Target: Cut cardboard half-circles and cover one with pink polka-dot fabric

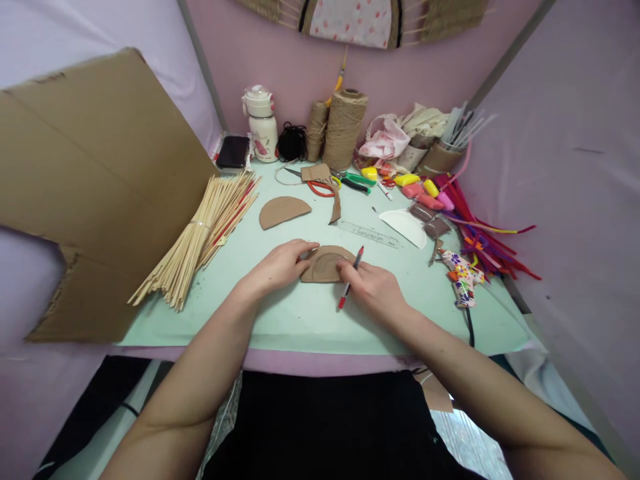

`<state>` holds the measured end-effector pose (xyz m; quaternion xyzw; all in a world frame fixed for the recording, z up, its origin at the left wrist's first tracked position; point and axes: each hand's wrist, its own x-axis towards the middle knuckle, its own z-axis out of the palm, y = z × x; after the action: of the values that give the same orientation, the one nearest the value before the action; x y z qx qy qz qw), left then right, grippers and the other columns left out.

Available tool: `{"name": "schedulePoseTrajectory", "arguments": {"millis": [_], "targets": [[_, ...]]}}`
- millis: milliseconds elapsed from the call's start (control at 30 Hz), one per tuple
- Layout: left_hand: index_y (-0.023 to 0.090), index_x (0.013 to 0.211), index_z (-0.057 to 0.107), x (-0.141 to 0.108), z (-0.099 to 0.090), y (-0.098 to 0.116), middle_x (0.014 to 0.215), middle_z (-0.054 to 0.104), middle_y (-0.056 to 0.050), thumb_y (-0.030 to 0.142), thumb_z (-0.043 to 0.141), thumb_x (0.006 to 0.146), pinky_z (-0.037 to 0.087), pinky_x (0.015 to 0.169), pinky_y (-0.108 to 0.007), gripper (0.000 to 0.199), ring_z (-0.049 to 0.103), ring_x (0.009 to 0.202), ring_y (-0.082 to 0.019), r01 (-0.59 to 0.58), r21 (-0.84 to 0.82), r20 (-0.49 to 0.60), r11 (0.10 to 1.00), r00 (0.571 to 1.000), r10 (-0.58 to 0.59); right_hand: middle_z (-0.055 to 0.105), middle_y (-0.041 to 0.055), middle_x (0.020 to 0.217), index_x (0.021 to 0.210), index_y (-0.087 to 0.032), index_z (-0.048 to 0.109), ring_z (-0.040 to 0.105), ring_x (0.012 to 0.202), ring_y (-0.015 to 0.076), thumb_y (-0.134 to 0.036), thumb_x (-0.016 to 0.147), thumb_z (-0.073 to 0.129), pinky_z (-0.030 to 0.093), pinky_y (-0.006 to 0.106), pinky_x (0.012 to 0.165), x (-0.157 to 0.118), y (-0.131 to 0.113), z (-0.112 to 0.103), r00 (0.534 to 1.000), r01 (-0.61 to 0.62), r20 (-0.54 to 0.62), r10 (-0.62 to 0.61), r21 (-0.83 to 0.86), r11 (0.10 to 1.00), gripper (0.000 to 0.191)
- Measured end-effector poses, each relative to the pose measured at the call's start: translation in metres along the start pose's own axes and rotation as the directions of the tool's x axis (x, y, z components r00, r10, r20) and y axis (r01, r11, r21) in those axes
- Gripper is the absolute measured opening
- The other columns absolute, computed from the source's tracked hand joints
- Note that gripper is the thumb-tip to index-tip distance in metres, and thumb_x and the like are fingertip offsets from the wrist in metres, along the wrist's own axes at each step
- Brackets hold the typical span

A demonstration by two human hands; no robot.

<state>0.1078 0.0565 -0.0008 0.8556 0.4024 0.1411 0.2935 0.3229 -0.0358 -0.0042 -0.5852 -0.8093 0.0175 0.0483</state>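
A half-round piece of brown cardboard (325, 268) with a curved line drawn on it lies on the pale green table near its front. My left hand (285, 265) grips its left end between thumb and fingers. My right hand (373, 283) holds the right end, thumb on top, with a red-capped pen (353, 277) tucked between its fingers and slanting across the cardboard's right side. A second half-round cardboard piece (284, 212) rests behind, to the left. Farther right are a clear ruler (370, 235) and a white half-round piece (405, 227).
Bundled wooden sticks (200, 233) and a large cardboard sheet (100, 167) stand at left. Scissors (321, 189), twine spools (345, 130) and a bottle (262, 127) are behind. At right lie a patterned glue gun (464, 279), pipe cleaners (475, 227) and clay packs (430, 202).
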Motion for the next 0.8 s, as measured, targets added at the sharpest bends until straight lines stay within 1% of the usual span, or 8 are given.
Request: {"name": "schedulePoseTrajectory", "arguments": {"millis": [67,167,233,300,367,433,600,800], "targets": [[0.02,0.129,0.058,0.001,0.0,-0.001,0.127,0.062,-0.006,0.019,0.048,0.085,0.042,0.102,-0.034,0.045,0.057,0.115,-0.022,0.004,0.008,0.009,1.0,1.0,-0.004,0.067,0.0124,0.12,0.115,-0.02,0.059,0.062,0.106,0.0252,-0.016,0.093,0.04,0.048,0.034,0.085,0.0,0.003,0.003,0.998,0.059,-0.042,-0.053,0.142,0.988,0.029],[0.018,0.129,0.058,0.0,-0.002,0.001,0.126,0.062,-0.008,0.025,0.049,0.088,0.042,0.101,-0.033,0.043,0.057,0.114,-0.023,-0.001,0.013,0.013,1.0,1.0,0.001,0.062,0.0091,0.13,0.107,-0.023,0.056,0.06,0.113,0.0239,-0.02,0.091,0.049,0.047,0.037,0.094,-0.002,0.017,0.005,0.991,0.052,-0.131,-0.001,0.388,0.92,0.017],[0.018,0.13,0.057,-0.002,-0.004,0.003,0.126,0.06,-0.009,0.034,0.056,0.086,0.044,0.096,-0.033,0.047,0.06,0.107,-0.023,-0.006,-0.004,0.044,1.0,0.999,0.006,0.059,0.0088,0.135,0.102,-0.024,0.051,0.059,0.116,0.0235,-0.022,0.087,0.057,0.048,0.038,0.094,-0.001,0.026,0.005,0.993,0.021,-0.113,0.045,0.52,0.854,0.016],[0.019,0.131,0.056,-0.003,-0.007,0.006,0.128,0.057,-0.009,0.043,0.066,0.079,0.046,0.092,-0.033,0.058,0.06,0.105,-0.024,-0.026,-0.033,0.095,0.999,0.995,0.029,0.056,0.0091,0.139,0.098,-0.025,0.048,0.059,0.118,0.0229,-0.022,0.085,0.059,0.048,0.039,0.094,0.001,0.032,0.005,0.997,0.02,-0.073,0.03,0.602,0.799,0.017],[0.02,0.129,0.056,-0.004,-0.008,0.009,0.13,0.055,-0.009,0.046,0.074,0.072,0.046,0.092,-0.033,0.066,0.058,0.108,-0.025,-0.052,-0.045,0.13,0.998,0.99,0.057,0.057,0.0097,0.138,0.096,-0.025,0.047,0.056,0.122,0.023,-0.021,0.086,0.057,0.046,0.04,0.095,0.003,0.034,0.008,0.998,0.046,-0.067,-0.004,0.627,0.778,0.015],[0.021,0.126,0.058,-0.003,-0.007,0.01,0.128,0.056,-0.008,0.043,0.076,0.069,0.045,0.094,-0.034,0.064,0.056,0.113,-0.027,-0.064,-0.027,0.137,0.998,0.988,0.067,0.061,0.0101,0.133,0.095,-0.024,0.047,0.055,0.124,0.0236,-0.021,0.087,0.056,0.045,0.041,0.096,0.003,0.033,0.011,0.997,0.054,-0.083,-0.004,0.622,0.781,0.013],[0.023,0.125,0.06,0.0,-0.003,0.01,0.123,0.058,-0.007,0.036,0.073,0.072,0.043,0.097,-0.036,0.056,0.054,0.117,-0.029,-0.081,0.009,0.138,0.997,0.987,0.079,0.063,0.0087,0.129,0.089,-0.025,0.044,0.058,0.118,0.0241,-0.023,0.083,0.06,0.046,0.04,0.093,-0.001,0.03,0.015,0.993,-0.019,-0.074,0.088,0.653,0.757,0.017],[0.023,0.126,0.061,0.0,-0.005,0.014,0.129,0.056,-0.007,0.034,0.07,0.074,0.044,0.098,-0.037,0.053,0.054,0.117,-0.028,-0.073,0.002,0.15,0.997,0.986,0.072,0.063,0.0089,0.128,0.09,-0.026,0.044,0.059,0.118,0.0235,-0.023,0.084,0.056,0.046,0.042,0.094,-0.003,0.032,0.012,0.993,-0.044,-0.045,0.112,0.727,0.685,0.014]]}}
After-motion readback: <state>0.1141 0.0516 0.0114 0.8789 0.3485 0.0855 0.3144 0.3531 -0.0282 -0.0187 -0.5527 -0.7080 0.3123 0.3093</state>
